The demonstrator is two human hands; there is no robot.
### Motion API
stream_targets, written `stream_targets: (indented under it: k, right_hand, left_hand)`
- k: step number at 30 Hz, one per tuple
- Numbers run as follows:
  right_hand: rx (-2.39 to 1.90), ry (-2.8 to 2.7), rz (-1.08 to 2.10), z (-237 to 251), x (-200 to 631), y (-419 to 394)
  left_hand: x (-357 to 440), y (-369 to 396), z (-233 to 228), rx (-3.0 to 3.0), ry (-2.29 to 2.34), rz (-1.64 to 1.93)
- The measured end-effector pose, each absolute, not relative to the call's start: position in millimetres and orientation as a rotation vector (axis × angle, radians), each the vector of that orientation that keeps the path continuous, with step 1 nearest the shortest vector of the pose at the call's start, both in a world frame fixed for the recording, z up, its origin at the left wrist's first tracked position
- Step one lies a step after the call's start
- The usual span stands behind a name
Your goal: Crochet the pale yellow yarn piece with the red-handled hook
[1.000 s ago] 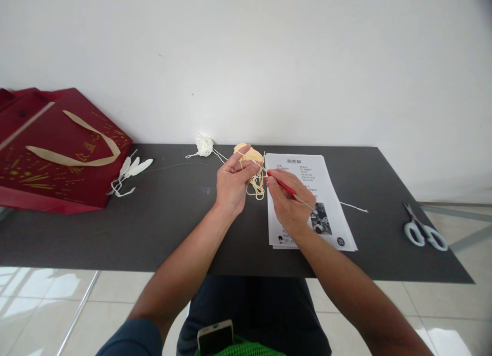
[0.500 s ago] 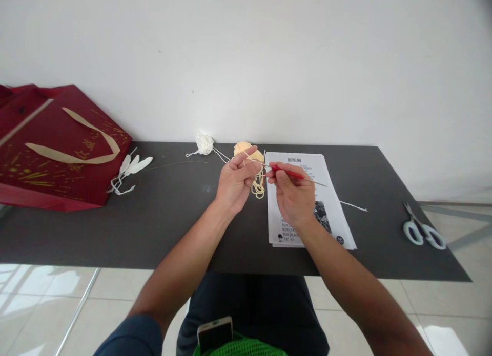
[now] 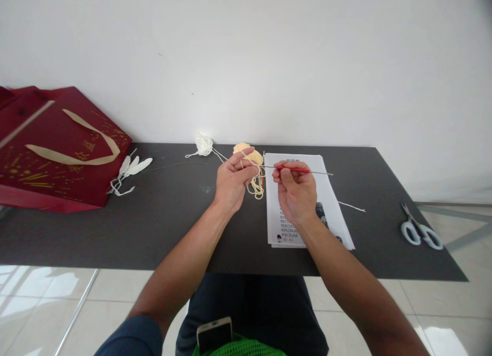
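My right hand (image 3: pixel 296 192) is closed around the red handle of a crochet hook (image 3: pixel 295 169). The hook's thin metal shaft points left, its tip by the fingertips of my left hand (image 3: pixel 235 181). Cream yarn (image 3: pixel 257 188) is pinched between the thumb and fingers of that left hand, with a strand running over the raised index finger. Loose loops of it hang below the fingers. Behind the left hand lies a pale yellow ball of yarn (image 3: pixel 242 147), partly hidden. Any stitches at the hook's tip are too small to make out.
Printed sheets (image 3: pixel 274 202) lie under my right hand. A white yarn ball (image 3: pixel 204 144) sits near the wall. White crocheted pieces (image 3: pixel 132 165) lie beside a dark red gift bag (image 3: pixel 57 156) on the left. Scissors (image 3: pixel 421 230) rest at the right edge of the dark table (image 3: pixel 161 228).
My right hand has shifted slightly right and turned, bringing the crochet hook closer to level. My left hand still pinches the yarn and has moved a little to the left.
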State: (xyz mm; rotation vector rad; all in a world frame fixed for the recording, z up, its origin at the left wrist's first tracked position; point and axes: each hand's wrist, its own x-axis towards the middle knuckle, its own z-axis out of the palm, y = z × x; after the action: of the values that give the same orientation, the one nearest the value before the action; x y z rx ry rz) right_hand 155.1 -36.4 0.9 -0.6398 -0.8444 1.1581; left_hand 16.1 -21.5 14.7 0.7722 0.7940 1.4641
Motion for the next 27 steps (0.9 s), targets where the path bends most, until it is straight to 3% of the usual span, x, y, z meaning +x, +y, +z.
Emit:
stream_targets:
  k: [10,27]
  right_hand:
    - [-0.709,-0.996,0.954,-7,158,-39]
    - [-0.661,-0.957,1.126,2,161,-39]
  left_hand:
    - [7,-19,16,0.983,0.942,1.444]
    - [-9,-15,21,1.163,0.815,1.221]
